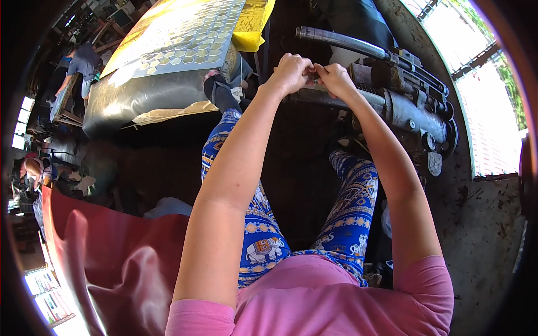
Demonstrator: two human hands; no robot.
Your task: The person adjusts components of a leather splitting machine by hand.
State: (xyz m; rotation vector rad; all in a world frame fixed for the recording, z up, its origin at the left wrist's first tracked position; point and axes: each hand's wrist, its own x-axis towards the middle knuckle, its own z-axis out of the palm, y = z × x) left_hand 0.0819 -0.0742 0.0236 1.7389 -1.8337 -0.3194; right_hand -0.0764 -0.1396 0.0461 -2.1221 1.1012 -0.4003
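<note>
Both of my arms reach forward, and my hands meet at the near end of a metal machine [417, 117] with cylindrical housings. My left hand [291, 74] is closed, its fingers curled inward. Right beside it, my right hand [336, 81] is also closed in a pinch, its fingertips close to those of the left. Something small and dark seems to be between the fingertips, too small to make out. Just below the hands runs a thick bar [319, 97] of the machine, and beyond them a long metal tube [342, 41] slants across.
At the left, a padded table [147, 95] bears a sheet of hexagon pieces [193, 49] and yellow material [249, 25]. Red sheeting [120, 241] drapes at lower left. Another person [85, 61] bends over a bench in the far left. A wall with windows [496, 106] stands at the right.
</note>
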